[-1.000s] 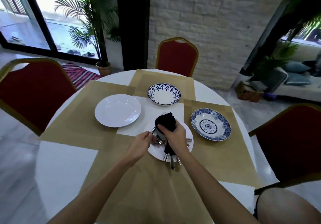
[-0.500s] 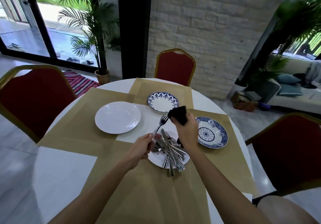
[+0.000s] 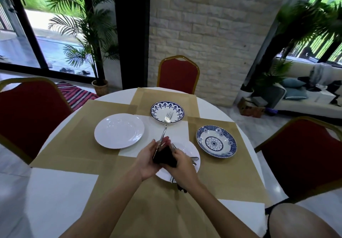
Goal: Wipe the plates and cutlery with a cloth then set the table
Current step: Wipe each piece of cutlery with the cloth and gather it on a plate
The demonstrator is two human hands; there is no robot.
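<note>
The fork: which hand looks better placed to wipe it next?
Probably the right hand: it grips the black cloth, bunched against the handle of the fork. The left hand holds that handle and steadies it, so it has no free fingers for wiping.

At the middle of the frame, the left grip (image 3: 148, 161) holds a fork (image 3: 165, 126) by its handle, tines pointing to the upper frame over a blue-rimmed plate (image 3: 157, 111). The right grip (image 3: 182, 167) pinches a black cloth (image 3: 163, 157) round the handle. Below them a white plate (image 3: 190, 149) carries more cutlery (image 3: 194, 158). A plain white plate (image 3: 119, 130) lies to the left and a blue floral plate (image 3: 216, 141) to the right on the tabletop (image 3: 61, 191).
</note>
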